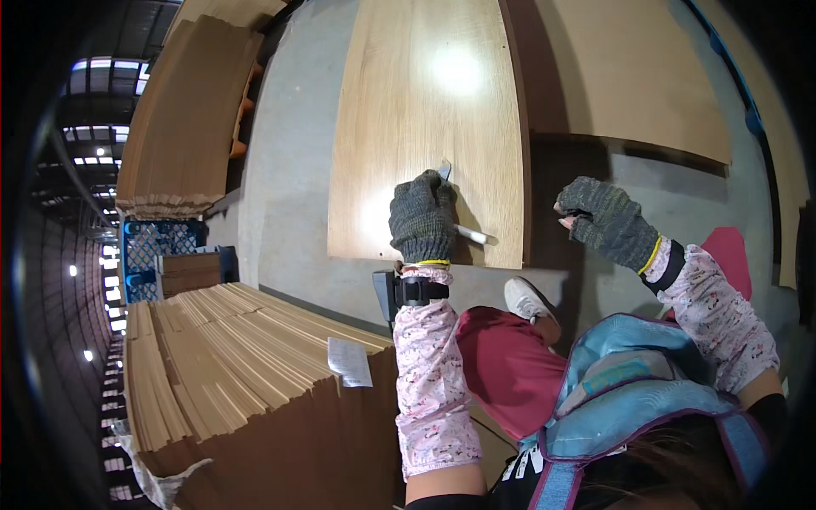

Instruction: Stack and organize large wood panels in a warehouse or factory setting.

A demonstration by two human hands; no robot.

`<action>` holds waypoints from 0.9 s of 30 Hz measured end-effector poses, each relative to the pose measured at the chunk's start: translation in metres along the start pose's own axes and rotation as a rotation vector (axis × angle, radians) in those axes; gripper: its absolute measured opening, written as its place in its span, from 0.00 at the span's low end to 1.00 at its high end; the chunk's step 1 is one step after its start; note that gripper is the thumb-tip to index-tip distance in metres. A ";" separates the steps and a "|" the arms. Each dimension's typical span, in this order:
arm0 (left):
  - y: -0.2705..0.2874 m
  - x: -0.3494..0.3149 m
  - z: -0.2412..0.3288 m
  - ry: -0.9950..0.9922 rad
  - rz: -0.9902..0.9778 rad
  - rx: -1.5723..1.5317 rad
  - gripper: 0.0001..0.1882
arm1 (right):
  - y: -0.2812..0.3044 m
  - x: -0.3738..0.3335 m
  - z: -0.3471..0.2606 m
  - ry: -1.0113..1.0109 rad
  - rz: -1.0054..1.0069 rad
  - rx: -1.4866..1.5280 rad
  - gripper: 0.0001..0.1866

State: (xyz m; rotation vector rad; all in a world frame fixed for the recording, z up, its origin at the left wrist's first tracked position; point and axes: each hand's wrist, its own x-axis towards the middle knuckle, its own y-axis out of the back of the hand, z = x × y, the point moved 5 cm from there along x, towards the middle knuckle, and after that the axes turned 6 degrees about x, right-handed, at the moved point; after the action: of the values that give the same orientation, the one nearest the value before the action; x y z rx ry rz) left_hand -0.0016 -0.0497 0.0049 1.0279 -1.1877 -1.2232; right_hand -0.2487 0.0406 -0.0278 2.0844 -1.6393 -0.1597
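My left hand [422, 217], in a dark grey knitted glove, is closed over the near part of a wood-grain board [408, 110]. A small flat metal blade [444, 169] sticks out beyond its knuckles. A thin white stick-like handle [478, 235] pokes out at its right side; whether blade and handle are one tool is hidden by the glove. To the right of the board, my right hand [608, 223], gloved alike with bare fingertips, hovers with fingers curled and thumb drawn in. Anything inside that grip is hidden.
A tall stack of brown sheets [255, 340] with a paper label [349, 362] stands at the near left. Another stack [183, 110] rises at the far left, near a blue plastic crate [140, 246]. Right of the board lies a larger panel [646, 76].
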 end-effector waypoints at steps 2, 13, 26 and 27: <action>0.000 0.002 0.003 -0.037 -0.007 0.016 0.18 | -0.003 0.003 -0.011 0.107 0.019 -0.097 0.16; 0.003 -0.008 0.002 -0.090 0.001 0.150 0.15 | -0.087 0.053 -0.082 0.076 -0.112 -0.516 0.21; -0.005 -0.013 -0.019 -0.114 0.174 0.055 0.16 | -0.096 0.053 -0.073 0.135 -0.101 -0.614 0.19; -0.005 -0.016 -0.025 -0.088 0.140 0.014 0.14 | -0.091 0.047 -0.070 0.121 -0.096 -0.605 0.20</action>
State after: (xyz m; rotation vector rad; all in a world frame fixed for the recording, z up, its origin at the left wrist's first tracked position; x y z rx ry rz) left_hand 0.0228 -0.0351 -0.0051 0.8931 -1.3159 -1.1606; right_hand -0.1285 0.0322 0.0034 1.6656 -1.2219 -0.4856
